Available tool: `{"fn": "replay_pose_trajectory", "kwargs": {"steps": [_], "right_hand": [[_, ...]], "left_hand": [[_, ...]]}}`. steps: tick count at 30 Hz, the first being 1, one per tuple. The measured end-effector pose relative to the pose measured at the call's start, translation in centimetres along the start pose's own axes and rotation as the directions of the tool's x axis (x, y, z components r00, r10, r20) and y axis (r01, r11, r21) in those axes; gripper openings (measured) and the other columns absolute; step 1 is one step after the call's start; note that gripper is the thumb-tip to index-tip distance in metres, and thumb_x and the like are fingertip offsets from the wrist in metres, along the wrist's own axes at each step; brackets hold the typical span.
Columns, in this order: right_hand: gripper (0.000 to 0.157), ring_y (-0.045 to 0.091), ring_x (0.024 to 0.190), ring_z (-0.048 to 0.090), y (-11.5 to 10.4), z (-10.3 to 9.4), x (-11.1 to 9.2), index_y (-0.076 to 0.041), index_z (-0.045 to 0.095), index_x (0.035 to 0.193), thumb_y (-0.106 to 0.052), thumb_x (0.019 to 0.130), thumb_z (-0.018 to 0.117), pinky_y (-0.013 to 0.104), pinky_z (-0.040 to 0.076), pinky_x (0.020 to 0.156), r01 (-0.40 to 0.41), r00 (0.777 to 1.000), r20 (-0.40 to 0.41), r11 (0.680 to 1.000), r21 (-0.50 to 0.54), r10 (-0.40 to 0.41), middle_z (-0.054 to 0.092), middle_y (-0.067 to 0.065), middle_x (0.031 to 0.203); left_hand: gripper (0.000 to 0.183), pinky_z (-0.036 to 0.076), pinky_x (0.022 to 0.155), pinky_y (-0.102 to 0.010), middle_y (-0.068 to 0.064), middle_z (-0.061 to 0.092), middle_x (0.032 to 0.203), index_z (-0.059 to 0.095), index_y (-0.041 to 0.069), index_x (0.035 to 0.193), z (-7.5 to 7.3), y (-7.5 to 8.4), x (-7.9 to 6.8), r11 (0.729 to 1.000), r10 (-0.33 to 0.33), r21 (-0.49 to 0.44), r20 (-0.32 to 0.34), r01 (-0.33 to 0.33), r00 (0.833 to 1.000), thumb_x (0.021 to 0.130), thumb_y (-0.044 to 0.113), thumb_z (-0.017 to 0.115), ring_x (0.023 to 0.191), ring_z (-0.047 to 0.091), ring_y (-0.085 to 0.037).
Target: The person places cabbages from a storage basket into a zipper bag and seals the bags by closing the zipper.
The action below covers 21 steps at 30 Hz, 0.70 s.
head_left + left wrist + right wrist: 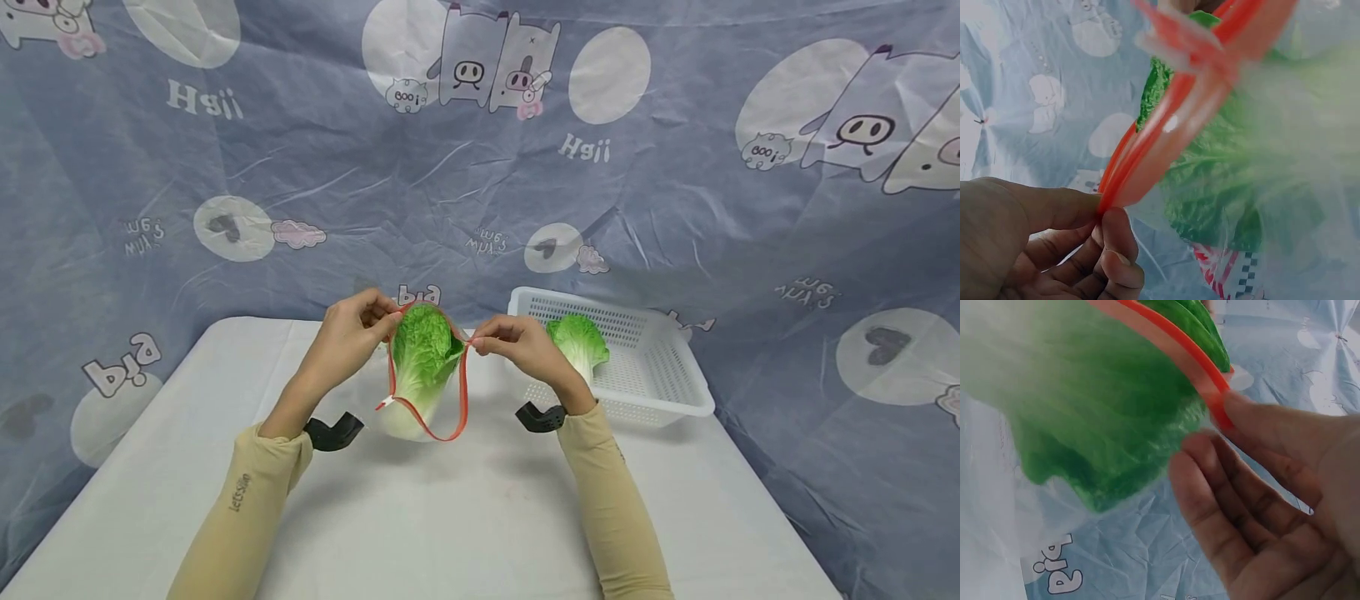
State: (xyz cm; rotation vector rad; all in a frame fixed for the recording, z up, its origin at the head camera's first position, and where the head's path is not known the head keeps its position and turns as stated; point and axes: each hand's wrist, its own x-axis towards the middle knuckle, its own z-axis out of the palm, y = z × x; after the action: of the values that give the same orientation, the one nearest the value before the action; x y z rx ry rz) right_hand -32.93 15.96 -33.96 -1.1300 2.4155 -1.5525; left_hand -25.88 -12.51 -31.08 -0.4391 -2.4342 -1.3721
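Observation:
A clear zip bag (462, 392) with a red zipper edge and a white slider (387, 401) is held up over the table, its mouth spread into a loop. Inside it stands a green-and-white Chinese cabbage (424, 354), leafy end up at the opening. My left hand (352, 327) pinches the red edge at the bag's left corner between thumb and index finger. On the opposite corner, the thumb and fingers of my right hand (525, 344) pinch the same red strip (1200, 372). Through the film, the cabbage leaves (1222, 181) show in the left wrist view.
Behind my right hand, a white perforated basket (675, 367) stands at the table's back right, holding another Chinese cabbage (579, 342). A white cloth covers the table (465, 525). Blue-grey printed fabric (420, 183) hangs behind and around it.

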Motion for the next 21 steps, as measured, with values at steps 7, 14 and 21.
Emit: {"fn": "replay_pose_trajectory", "kwargs": {"steps": [7, 14, 21], "right_hand": [[0.018, 0.029, 0.084, 0.067, -2.3, 0.7, -0.4, 0.006, 0.068, 0.101, -0.010, 0.093, 0.063, 0.037, 0.054, 0.082, -0.057, 0.985, -0.165, 0.998, -0.005, 0.055, 0.068, 0.025, 0.092], [0.022, 0.027, 0.083, 0.070, -0.7, 0.6, 0.3, 0.001, 0.069, 0.101, -0.019, 0.092, 0.067, 0.036, 0.057, 0.082, -0.102, 0.942, -0.316, 0.993, 0.056, 0.115, 0.068, 0.019, 0.094], [0.026, 0.018, 0.080, 0.070, 1.1, 0.2, 0.6, -0.001, 0.069, 0.101, -0.025, 0.091, 0.068, 0.032, 0.057, 0.081, -0.120, 0.931, -0.338, 0.990, 0.074, 0.138, 0.069, 0.016, 0.094]], "left_hand": [[0.018, 0.052, 0.068, -0.033, -0.012, 0.066, 0.093, 0.057, 0.008, 0.106, 0.2, -0.1, 0.0, 0.998, -0.066, -0.014, 0.090, 0.067, 0.994, 0.095, 0.022, 0.061, 0.074, 0.065, -0.017], [0.031, 0.047, 0.064, -0.030, 0.000, 0.061, 0.078, 0.056, 0.014, 0.086, -0.4, 0.3, -0.8, 0.991, -0.015, 0.125, 0.437, -0.044, 0.899, 0.084, 0.040, 0.074, 0.070, 0.058, -0.016], [0.017, 0.048, 0.067, -0.027, 0.001, 0.058, 0.079, 0.058, 0.009, 0.086, 0.1, -0.3, -0.6, 0.968, 0.048, 0.183, 0.541, -0.173, 0.840, 0.080, 0.004, 0.074, 0.071, 0.054, -0.011]]}}
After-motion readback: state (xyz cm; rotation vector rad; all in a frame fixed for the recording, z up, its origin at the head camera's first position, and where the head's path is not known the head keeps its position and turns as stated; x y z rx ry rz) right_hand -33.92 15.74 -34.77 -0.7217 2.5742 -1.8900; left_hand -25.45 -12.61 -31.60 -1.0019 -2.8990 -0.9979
